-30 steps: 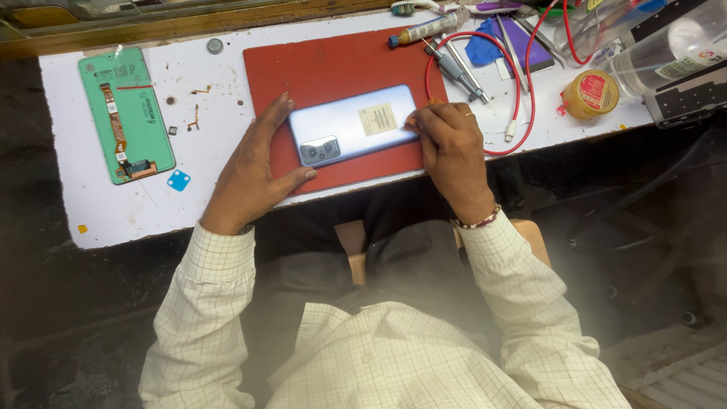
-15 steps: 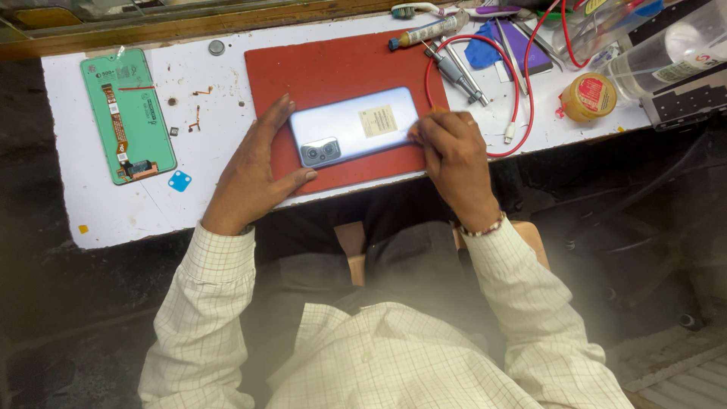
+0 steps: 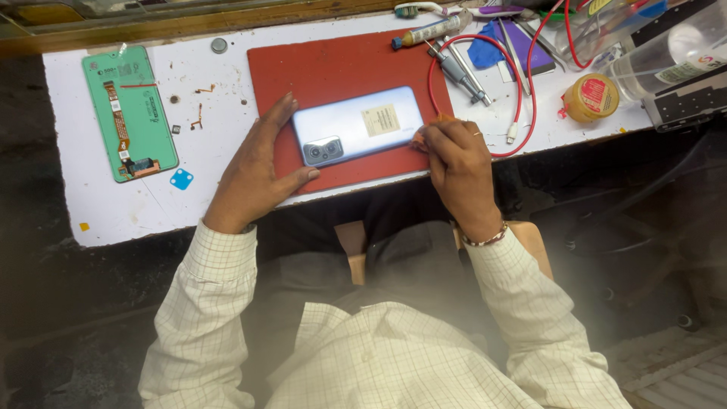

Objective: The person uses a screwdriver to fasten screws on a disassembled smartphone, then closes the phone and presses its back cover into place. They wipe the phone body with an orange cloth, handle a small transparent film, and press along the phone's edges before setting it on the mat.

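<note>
**Bench inventory: phone face-down on red mat, both hands on it**

- Smartphone [image 3: 356, 125]: silver-blue back up, camera block at its left end, pale sticker mid-back. Lies tilted on red work mat [image 3: 333, 64], w/ long axis roughly left-right.
- Left hand [image 3: 254, 170]: palm down at phone's camera end, fingers spread wide; index runs up along the short edge, thumb lies under the near corner. Bracing, not gripping.
- Right hand [image 3: 454, 163]: at phone's right end, fingers curled narrow, tips pinched against the edge. Something small & orange shows at the fingertips; can't tell what. Beaded bracelet at wrist.
- Sleeves: pale checked shirt, both arms.
- White bench top [image 3: 151, 204]: carries mat & everything below.
- Green display assy [image 3: 130, 113]: left of mat, well apart from hands, orange flex strip down its middle.
- Small blue square pad [image 3: 182, 179]: just below green panel.
- Coin-like metal disc [image 3: 219, 45]: near mat's upper-left corner.
- Red cable [image 3: 530, 98]: loops right of mat, white plug end near right hand.
- Round yellow tin w/ red label [image 3: 591, 97]: far right.
- Adhesive tube [image 3: 432, 32] & metal tools [image 3: 462, 72]: upper right, behind mat.
- Blue cloth [image 3: 485, 53]: beside tools
</note>
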The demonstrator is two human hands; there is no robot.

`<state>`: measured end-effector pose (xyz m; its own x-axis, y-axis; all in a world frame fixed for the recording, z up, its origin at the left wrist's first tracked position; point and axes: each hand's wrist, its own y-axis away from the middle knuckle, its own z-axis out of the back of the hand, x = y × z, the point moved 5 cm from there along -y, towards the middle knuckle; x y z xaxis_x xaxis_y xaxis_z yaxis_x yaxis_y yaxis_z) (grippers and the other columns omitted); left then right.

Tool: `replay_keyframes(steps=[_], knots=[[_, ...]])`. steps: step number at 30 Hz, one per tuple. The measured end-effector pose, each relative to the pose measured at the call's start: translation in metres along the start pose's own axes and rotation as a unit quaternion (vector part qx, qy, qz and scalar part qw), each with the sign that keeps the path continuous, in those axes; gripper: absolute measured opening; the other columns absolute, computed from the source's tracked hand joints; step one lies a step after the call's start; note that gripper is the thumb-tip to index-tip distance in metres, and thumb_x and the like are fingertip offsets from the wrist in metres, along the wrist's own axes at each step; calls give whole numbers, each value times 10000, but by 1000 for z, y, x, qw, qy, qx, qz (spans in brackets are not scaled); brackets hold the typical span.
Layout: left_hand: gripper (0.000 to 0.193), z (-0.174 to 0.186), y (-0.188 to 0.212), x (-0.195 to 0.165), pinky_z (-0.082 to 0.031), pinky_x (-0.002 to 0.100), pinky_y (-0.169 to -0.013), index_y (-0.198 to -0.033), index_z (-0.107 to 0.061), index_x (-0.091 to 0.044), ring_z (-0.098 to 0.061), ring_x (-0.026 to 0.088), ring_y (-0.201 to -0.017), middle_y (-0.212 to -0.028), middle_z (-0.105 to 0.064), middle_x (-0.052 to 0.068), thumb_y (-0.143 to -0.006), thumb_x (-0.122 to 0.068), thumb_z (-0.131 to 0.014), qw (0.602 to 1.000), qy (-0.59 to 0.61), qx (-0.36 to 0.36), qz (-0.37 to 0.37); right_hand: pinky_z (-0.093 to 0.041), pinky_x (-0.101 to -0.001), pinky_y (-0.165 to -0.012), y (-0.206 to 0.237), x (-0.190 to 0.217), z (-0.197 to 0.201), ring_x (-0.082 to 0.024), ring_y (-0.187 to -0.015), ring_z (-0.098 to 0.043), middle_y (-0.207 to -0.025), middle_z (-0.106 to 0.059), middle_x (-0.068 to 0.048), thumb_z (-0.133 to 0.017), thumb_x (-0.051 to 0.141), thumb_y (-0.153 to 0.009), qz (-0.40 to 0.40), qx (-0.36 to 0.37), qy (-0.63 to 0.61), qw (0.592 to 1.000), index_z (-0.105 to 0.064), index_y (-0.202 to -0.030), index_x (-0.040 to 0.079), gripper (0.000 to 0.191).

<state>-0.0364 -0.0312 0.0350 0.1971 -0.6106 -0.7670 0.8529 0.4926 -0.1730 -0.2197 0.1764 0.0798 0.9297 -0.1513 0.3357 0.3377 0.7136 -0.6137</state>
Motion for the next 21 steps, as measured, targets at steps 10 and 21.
replay_keyframes(steps=[10, 21], knots=[[1066, 1, -1, -1, -383, 473, -1191, -1594, -284, -93, -453, 341, -1460, -1576, -459, 187, -752, -277, -911, 1000, -9, -10, -23, -513, -422, -850, -31, -22, -25, -320, -959, -603, -1057, -684, -118, -716, -57, -911, 36, -2, -5, 999, -723, -1057, 11, 161], [1065, 0, -1, 0, -387, 469, -1194, -1602, -273, -93, -459, 337, -1458, -1577, -458, 203, -765, -270, -907, 999, -2, -11, -32, -359, -507, -1201, -38, -20, -48, -393, -1400, -524, -1427, -619, -193, -702, 261, -1023, 16, 89, 3, 996, -690, -1254, -4, 352]])
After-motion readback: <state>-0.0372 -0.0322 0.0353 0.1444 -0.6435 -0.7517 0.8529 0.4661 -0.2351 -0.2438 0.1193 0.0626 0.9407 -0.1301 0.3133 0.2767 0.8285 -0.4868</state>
